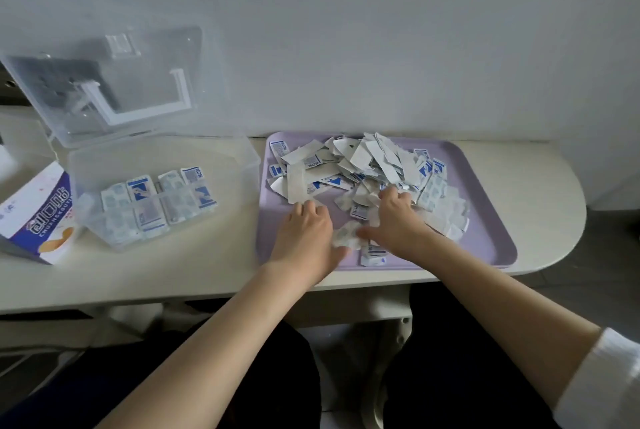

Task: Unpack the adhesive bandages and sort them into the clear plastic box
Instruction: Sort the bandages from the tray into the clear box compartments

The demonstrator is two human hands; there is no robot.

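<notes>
While the clear plastic box (239, 165) stands open on the table (173, 262) beside the lilac tray (485, 231), ready for sorted rows, the head view shows the left hand (306, 238) and right hand (398, 220), fingers curled, at the loose bandage heap (363, 165). Their thumbs meet on one wrapped bandage (346, 238), though whether either hand truly grips it is hidden.

On my left hand (304, 238) the fingertips curl under, unseen; those of my right hand (394, 217) are buried in the bandage pile (367, 165) at 12 o'clock. At 9 o'clock, the frame edge cuts off the bandage carton (38, 217).
</notes>
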